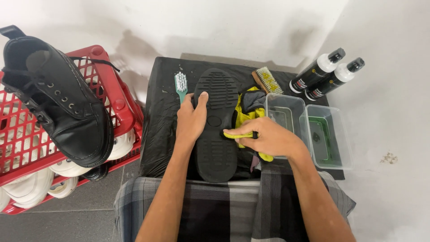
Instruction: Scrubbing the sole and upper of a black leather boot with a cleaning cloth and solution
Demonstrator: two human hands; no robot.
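A black shoe (217, 148) lies sole-up on a black-covered low table (156, 121) in front of me. My left hand (190, 118) grips the left edge of its sole, thumb on the tread. My right hand (264, 136) pinches a yellow cloth (237, 134) and presses it against the right edge of the sole. More of the yellow cloth, with a grey part, is bunched beside the shoe under my right hand.
A red plastic basket (114, 96) at left carries a black lace-up shoe (62, 98), with white shoes beneath. On the table lie a teal brush (180, 85), a wooden brush (267, 80) and two clear tubs (309, 130). Two black-and-white bottles (327, 74) lie at right.
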